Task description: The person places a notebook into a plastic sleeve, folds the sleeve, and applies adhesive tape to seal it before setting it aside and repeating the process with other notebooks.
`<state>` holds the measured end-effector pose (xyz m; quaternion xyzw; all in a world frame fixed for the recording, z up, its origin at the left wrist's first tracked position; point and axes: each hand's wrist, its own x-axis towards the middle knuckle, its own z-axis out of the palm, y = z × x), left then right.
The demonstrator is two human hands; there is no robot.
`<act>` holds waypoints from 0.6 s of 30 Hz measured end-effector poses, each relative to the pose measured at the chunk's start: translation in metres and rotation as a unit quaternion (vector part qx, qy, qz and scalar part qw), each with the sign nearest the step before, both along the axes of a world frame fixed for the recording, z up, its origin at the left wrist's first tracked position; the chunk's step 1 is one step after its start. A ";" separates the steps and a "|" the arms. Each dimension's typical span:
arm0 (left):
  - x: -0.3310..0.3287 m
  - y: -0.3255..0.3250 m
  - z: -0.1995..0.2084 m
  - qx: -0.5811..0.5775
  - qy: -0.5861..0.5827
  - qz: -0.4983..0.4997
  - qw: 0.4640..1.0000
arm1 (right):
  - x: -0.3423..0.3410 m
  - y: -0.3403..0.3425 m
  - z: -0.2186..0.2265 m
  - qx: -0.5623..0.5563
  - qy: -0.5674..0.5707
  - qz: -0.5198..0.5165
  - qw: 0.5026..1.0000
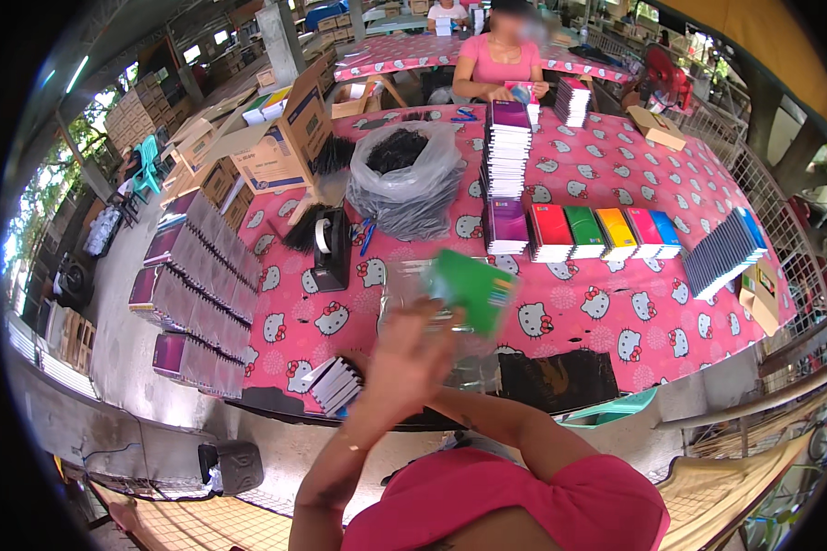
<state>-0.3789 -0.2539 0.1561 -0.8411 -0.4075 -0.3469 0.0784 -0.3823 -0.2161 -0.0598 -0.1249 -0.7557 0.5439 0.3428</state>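
bare left hand (415, 343) blurred, fingers grasping rectangular green-covered notebook (475, 292) at left edge | notebook tilted over clear plastic sheeting (404, 277) on pink cat-print tablecloth (606, 277) | right hand hidden, grip can't tell

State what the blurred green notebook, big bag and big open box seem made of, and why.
Green notebook: probably card or coated paper, by its flat, stiff cover; blur hides the finish. Bag: likely thin, shiny plastic; dark contents show through wrinkled walls. Box: matte brown cardboard, judging by stiff folded-out flaps.
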 end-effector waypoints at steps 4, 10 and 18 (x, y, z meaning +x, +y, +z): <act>-0.025 -0.004 -0.042 -0.076 -0.050 0.072 0.993 | 0.005 0.011 0.002 0.006 -0.018 -0.025 1.000; -0.170 -0.029 -0.055 -0.152 -0.085 0.275 0.946 | 0.004 0.000 -0.004 -0.096 -0.014 0.019 0.995; -0.205 -0.071 -0.081 -0.404 -0.223 0.186 0.868 | -0.005 -0.003 -0.009 -0.022 -0.008 0.011 1.000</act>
